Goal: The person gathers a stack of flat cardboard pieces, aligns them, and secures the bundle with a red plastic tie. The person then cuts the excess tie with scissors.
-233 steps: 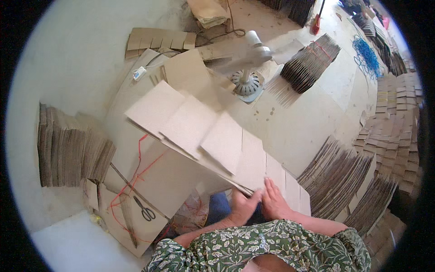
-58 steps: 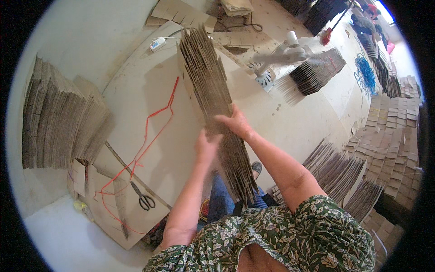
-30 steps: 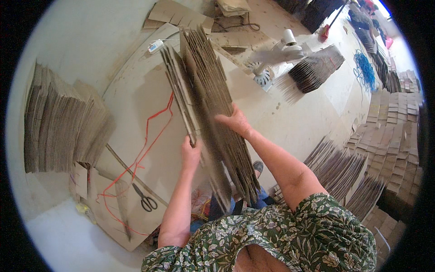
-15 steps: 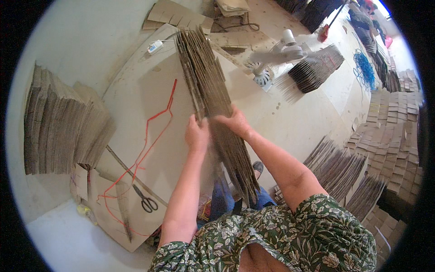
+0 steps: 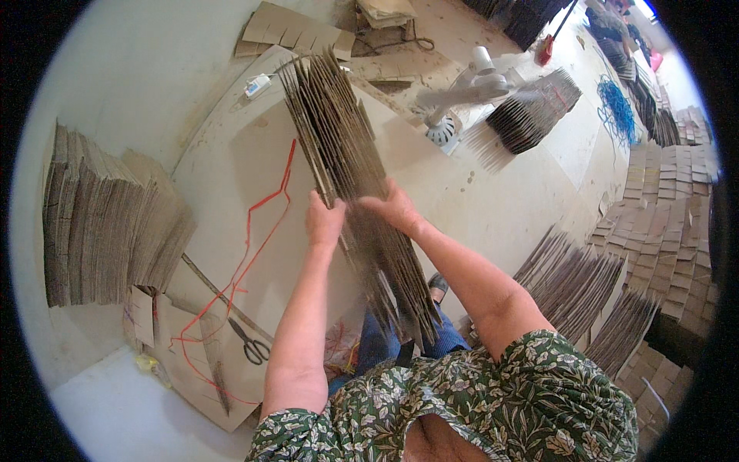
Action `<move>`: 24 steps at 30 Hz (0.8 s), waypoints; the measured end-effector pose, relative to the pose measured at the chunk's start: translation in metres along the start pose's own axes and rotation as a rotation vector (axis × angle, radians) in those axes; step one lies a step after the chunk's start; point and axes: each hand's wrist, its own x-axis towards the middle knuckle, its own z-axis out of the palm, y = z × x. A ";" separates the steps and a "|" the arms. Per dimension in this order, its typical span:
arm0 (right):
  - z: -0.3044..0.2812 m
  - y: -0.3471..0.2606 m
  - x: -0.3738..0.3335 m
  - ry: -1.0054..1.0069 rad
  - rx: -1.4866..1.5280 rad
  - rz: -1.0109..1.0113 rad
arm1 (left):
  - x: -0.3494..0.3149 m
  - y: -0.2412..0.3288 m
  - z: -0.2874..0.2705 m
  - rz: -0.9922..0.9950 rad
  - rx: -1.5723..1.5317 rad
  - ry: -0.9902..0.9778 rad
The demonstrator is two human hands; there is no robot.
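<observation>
A long bundle of thin brown cardboard strips [image 5: 339, 131] stands on edge between my hands, running from the far edge of the work surface towards my lap. My left hand [image 5: 326, 219] is closed on its left side near the middle. On the right side, my right hand [image 5: 394, 208] grips it, thumb lying across the top edges. The strips fan apart at both ends. Left of the bundle, a loose red plastic strap [image 5: 249, 231] lies on the pale board [image 5: 231, 165]. Dark-handled scissors [image 5: 252, 345] rest near my left forearm.
Stacked cardboard [image 5: 92, 215] stands at the left. A white fan [image 5: 469, 88] and a slotted cardboard bundle [image 5: 535, 112] are beyond my right hand. More cardboard bundles [image 5: 573, 277] sit at the right, blue twine [image 5: 616, 108] farther off. A small white box [image 5: 258, 85] lies at the board's far end.
The bundle's strips have spread wider at the far end, and a gap has opened at the near end. Both hands have shifted slightly and still hold it.
</observation>
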 end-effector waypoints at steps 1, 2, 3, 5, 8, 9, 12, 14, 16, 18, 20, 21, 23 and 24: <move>0.002 0.003 0.002 0.012 -0.015 -0.004 | 0.000 0.000 -0.003 -0.013 0.060 0.036; 0.005 0.010 0.005 0.026 -0.031 -0.003 | 0.001 0.000 -0.004 -0.011 0.083 0.051; 0.007 0.016 0.008 0.041 -0.047 -0.003 | 0.001 -0.001 -0.005 -0.009 0.106 0.066; 0.008 0.010 0.005 0.043 -0.014 -0.011 | 0.003 -0.004 -0.008 -0.015 0.154 0.102; 0.001 -0.009 -0.004 0.024 -0.018 0.023 | -0.007 -0.004 -0.024 -0.014 0.168 0.131; 0.000 -0.012 -0.006 0.014 -0.028 0.044 | -0.011 -0.003 -0.027 -0.016 0.163 0.125; 0.000 -0.004 -0.004 0.024 0.027 0.029 | -0.032 0.009 -0.038 0.035 0.118 0.118; 0.001 0.001 -0.002 0.028 0.039 -0.011 | -0.044 0.019 -0.045 0.041 0.176 0.071; 0.004 0.002 -0.002 0.027 0.052 0.000 | -0.057 0.028 -0.029 -0.012 0.207 0.009; 0.012 -0.003 -0.002 0.003 0.074 0.051 | -0.064 0.016 0.002 0.000 0.202 -0.028; 0.017 0.018 0.009 0.038 0.123 0.025 | -0.068 0.010 0.028 0.046 0.117 -0.034; 0.015 0.033 0.015 0.060 0.144 0.015 | -0.067 0.008 0.033 0.057 0.019 -0.057; 0.011 0.030 0.014 -0.001 0.274 0.055 | -0.070 0.004 0.026 0.045 -0.153 -0.091; 0.007 0.029 0.012 -0.031 0.337 0.076 | -0.072 0.005 0.027 0.063 -0.188 -0.099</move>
